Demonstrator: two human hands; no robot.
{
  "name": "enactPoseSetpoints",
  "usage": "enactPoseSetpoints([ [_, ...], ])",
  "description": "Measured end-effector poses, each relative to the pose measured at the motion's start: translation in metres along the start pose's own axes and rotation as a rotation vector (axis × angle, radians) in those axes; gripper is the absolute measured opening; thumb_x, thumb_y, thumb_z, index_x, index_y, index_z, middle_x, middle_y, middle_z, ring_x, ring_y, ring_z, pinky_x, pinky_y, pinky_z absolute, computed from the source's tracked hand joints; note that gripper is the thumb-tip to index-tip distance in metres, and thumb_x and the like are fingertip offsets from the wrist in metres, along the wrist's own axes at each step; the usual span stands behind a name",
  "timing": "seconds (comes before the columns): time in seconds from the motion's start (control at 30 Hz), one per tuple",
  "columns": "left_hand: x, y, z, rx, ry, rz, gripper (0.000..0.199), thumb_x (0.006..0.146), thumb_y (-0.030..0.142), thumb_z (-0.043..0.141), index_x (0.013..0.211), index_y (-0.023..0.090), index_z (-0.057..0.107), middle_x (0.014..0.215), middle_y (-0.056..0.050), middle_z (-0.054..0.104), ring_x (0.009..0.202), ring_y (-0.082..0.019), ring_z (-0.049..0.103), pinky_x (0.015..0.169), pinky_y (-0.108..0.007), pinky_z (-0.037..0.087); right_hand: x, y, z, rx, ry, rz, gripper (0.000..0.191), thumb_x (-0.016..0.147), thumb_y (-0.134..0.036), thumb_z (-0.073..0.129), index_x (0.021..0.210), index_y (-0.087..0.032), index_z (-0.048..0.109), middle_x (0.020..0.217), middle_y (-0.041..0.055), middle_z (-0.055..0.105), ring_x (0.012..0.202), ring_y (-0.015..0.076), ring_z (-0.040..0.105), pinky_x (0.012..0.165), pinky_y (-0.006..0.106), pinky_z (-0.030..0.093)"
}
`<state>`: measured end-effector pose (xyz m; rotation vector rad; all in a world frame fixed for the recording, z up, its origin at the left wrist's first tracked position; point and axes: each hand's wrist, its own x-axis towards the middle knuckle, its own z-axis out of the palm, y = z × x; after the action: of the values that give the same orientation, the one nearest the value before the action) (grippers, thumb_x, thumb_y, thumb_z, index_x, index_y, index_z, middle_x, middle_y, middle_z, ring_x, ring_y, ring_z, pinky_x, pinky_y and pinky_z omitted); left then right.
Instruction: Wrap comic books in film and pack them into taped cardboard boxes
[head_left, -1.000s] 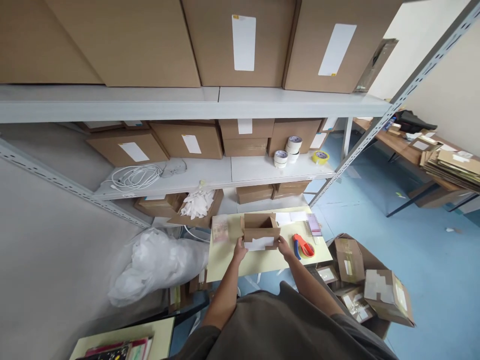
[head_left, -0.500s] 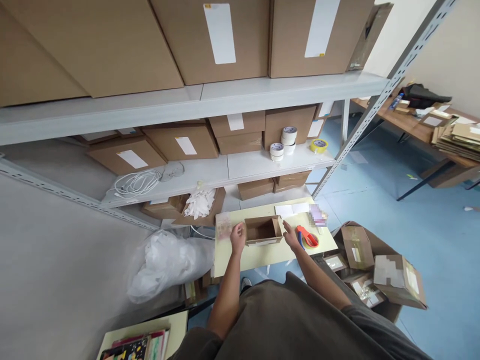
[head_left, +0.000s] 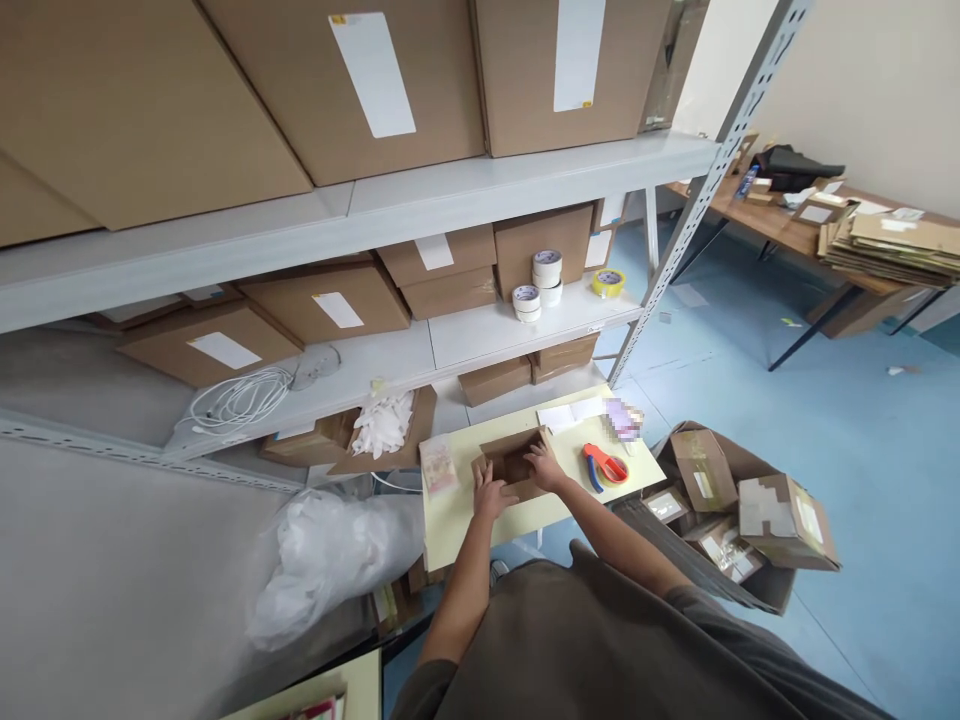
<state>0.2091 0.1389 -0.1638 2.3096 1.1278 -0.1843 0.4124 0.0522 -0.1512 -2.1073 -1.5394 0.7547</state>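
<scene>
A small open cardboard box sits on the pale yellow table in front of me, its top uncovered. My left hand is at its front left corner, fingers bent over the front wall and thumb outside. At the right end, my right hand reaches over the wall with its fingertips inside the box. Both hands are closed on the cardboard; parts of the fingers are hidden. Right of the box lies a red and blue tape dispenser. A pinkish printed packet lies to the left.
White paper lies at the table's back edge. Grey shelves with cartons and tape rolls rise behind. A large bin of used boxes stands at right, a clear plastic bag of white material at left.
Both hands have moved inward onto the box, the right one from beside its right end to over the wall. The box has turned slightly, and the head view has shifted right.
</scene>
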Motion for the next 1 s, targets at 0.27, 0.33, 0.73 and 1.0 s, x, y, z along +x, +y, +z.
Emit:
enactPoseSetpoints([
  [0.27, 0.009, 0.005, 0.008, -0.054, 0.037, -0.040, 0.025, 0.078, 0.034, 0.088, 0.084, 0.018, 0.070, 0.169, -0.015, 0.039, 0.165, -0.040, 0.002, 0.128, -0.053, 0.025, -0.011, 0.042, -0.016, -0.154, -0.175, 0.212, 0.121, 0.074, -0.037, 0.083, 0.171, -0.016, 0.014, 0.179, 0.0187, 0.002, 0.165, 0.0379, -0.001, 0.130, 0.050, 0.016],
  [0.33, 0.013, 0.006, 0.009, -0.072, 0.043, -0.053, 0.022, 0.080, 0.030, 0.087, 0.081, 0.019, 0.068, 0.166, -0.013, 0.044, 0.165, -0.037, 0.005, 0.127, -0.050, 0.026, -0.006, 0.043, -0.014, -0.129, -0.192, 0.220, 0.127, 0.074, -0.040, 0.085, 0.172, -0.019, 0.007, 0.179, 0.0182, -0.001, 0.165, 0.0357, -0.002, 0.128, 0.047, 0.023],
  [0.73, 0.014, 0.000, 0.028, -0.119, 0.123, -0.037, 0.018, 0.079, 0.020, 0.082, 0.079, 0.020, 0.064, 0.170, -0.015, 0.039, 0.164, -0.040, 0.006, 0.128, -0.064, 0.023, 0.062, 0.034, -0.008, -0.291, -0.281, 0.303, 0.182, 0.028, -0.039, 0.105, 0.170, -0.030, -0.009, 0.172, 0.0307, 0.015, 0.153, 0.0514, 0.034, 0.120, 0.056, 0.033],
  [1.0, 0.016, 0.002, 0.029, -0.154, 0.113, -0.041, 0.016, 0.083, 0.026, 0.082, 0.087, 0.020, 0.068, 0.169, -0.015, 0.040, 0.165, -0.039, 0.003, 0.130, -0.065, 0.018, 0.094, 0.056, -0.010, -0.334, -0.457, 0.294, 0.177, 0.021, -0.053, 0.101, 0.171, -0.029, 0.011, 0.171, 0.0311, 0.013, 0.149, 0.0523, 0.039, 0.111, 0.061, 0.044],
])
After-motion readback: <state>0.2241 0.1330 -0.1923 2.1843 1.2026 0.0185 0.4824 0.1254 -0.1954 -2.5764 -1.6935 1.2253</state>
